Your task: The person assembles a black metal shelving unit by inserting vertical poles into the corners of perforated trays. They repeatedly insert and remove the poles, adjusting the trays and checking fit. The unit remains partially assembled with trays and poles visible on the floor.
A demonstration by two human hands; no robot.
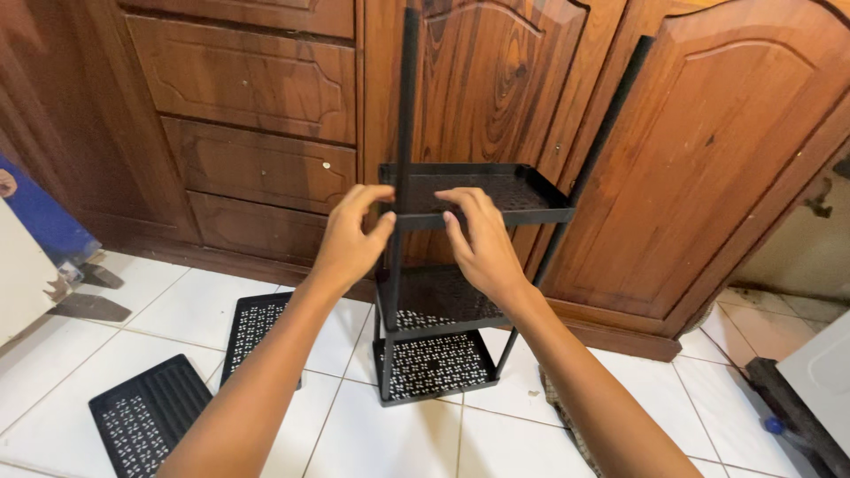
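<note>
Black rack (460,265) upright, poles vertical, between hands (416,235)

Far across the whole view: a dark wooden cabinet (708,150) with arched panel doors to the right and a stack of drawers (257,97) to the left. Below: white floor tiles (159,310) with thin grey joints. Near left on the tiles: two loose black perforated trays, one (146,412) nearest, the other (252,323) just beyond it, apart from each other. Far left edge: a blue panel (40,217) behind a white board (18,274). Near right corner: a white slab (823,372) beside a dark bar (792,412).
</note>
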